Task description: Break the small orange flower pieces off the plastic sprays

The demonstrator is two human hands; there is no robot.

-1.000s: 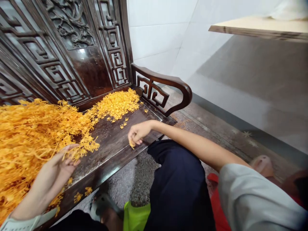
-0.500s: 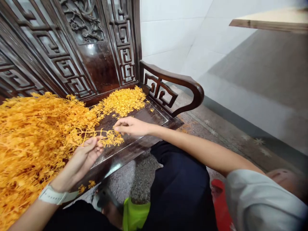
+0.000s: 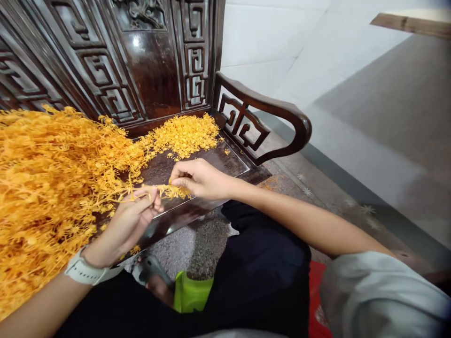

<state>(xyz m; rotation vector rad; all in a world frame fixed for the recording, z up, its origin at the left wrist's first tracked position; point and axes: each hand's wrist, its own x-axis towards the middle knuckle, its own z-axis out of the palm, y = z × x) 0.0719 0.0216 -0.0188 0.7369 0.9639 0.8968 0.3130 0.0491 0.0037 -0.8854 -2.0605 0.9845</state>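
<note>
My left hand (image 3: 143, 209), with a pale watch strap at the wrist, pinches the stem of a yellow-orange plastic flower sprig (image 3: 172, 191). At the sprig's right end, my right hand (image 3: 199, 178) is closed with thumb and fingertips together on one of its small florets; the floret itself is mostly hidden by the fingers. A large heap of the same branching sprigs (image 3: 59, 183) lies to the left, close against my left hand. Behind my right hand sits a smaller pile of loose florets (image 3: 188, 134) on the bench seat (image 3: 214, 159).
The dark wooden bench has a carved backrest (image 3: 155, 70) and a curved armrest (image 3: 299, 126) at right. A bright green plastic object (image 3: 192, 291) is below my lap, with a red one (image 3: 317, 300) at right. A wooden board (image 3: 408, 23) juts in at upper right.
My view has shifted slightly, and the bench sits a little higher and further right. Both hands have come closer together, the right fingers closing over the tip of the sprig.
</note>
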